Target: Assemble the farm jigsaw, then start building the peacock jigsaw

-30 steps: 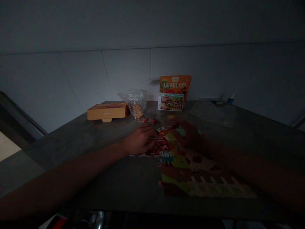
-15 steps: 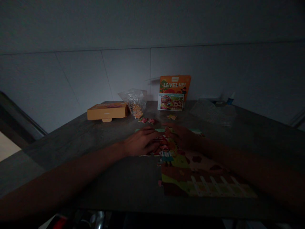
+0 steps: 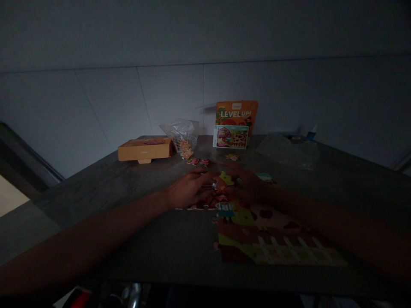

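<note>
A partly joined farm jigsaw puzzle (image 3: 237,252) lies on the table, showing a cow, a white fence and a small figure in a teal skirt. My left hand (image 3: 189,190) rests on its red barn section (image 3: 199,206), fingers apart and pointing right. Across the upper middle reaches my right hand (image 3: 248,182), its fingers stretched out over the puzzle. Between the two hands shows a yellow-green and orange puzzle part (image 3: 224,179); whether it is joined I cannot tell. Both palms and parts of the upper puzzle are hidden.
Behind the hands lie loose puzzle pieces (image 3: 204,162) and a yellow piece (image 3: 231,157). A clear bag of pieces (image 3: 184,143) stands beside an orange box (image 3: 144,152). A picture card (image 3: 230,137) leans on an orange package (image 3: 236,112). Clear plastic packaging (image 3: 285,152) and a small bottle (image 3: 311,133) are at right.
My right fingers have shifted slightly right, uncovering the yellow-green and orange part. My left fingers have spread more, and more of the barn section's lower edge shows at left.
</note>
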A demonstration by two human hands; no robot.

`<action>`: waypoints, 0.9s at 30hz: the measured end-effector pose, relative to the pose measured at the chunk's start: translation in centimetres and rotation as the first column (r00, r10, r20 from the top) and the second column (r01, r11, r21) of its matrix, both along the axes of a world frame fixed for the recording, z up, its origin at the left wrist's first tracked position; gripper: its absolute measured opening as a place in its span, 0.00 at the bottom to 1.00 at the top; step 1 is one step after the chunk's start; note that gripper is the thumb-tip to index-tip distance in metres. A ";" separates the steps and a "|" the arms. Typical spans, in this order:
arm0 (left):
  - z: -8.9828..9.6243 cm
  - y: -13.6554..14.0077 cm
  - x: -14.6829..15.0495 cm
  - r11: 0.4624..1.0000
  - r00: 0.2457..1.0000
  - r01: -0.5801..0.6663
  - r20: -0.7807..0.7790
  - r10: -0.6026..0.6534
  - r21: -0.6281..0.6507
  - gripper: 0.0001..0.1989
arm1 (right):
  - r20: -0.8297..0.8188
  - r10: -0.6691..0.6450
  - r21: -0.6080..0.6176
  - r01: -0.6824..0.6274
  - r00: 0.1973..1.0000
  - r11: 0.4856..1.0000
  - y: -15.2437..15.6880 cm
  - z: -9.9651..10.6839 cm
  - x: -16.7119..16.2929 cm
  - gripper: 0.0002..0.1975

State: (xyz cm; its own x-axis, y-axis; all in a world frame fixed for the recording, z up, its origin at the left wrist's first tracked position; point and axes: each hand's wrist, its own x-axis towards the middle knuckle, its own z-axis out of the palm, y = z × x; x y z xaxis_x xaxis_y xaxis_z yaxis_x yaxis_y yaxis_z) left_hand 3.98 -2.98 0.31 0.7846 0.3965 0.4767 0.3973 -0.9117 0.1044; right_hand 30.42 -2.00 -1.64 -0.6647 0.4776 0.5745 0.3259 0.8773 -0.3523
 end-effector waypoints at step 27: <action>-0.3 0.1 0.2 0.999 0.981 -0.042 0.190 0.043 -0.010 0.16 | 0.093 0.070 0.285 -0.093 0.993 0.954 -0.6 0.6 0.1 0.20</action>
State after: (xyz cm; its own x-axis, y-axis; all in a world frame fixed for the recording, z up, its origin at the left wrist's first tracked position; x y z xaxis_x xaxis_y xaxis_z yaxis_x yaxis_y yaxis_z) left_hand 4.16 -2.93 0.01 0.6621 0.4310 0.6131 0.4083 -0.8935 0.1871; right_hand 30.51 -2.56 -1.01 -0.7443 0.2420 0.6224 0.2659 0.9624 -0.0562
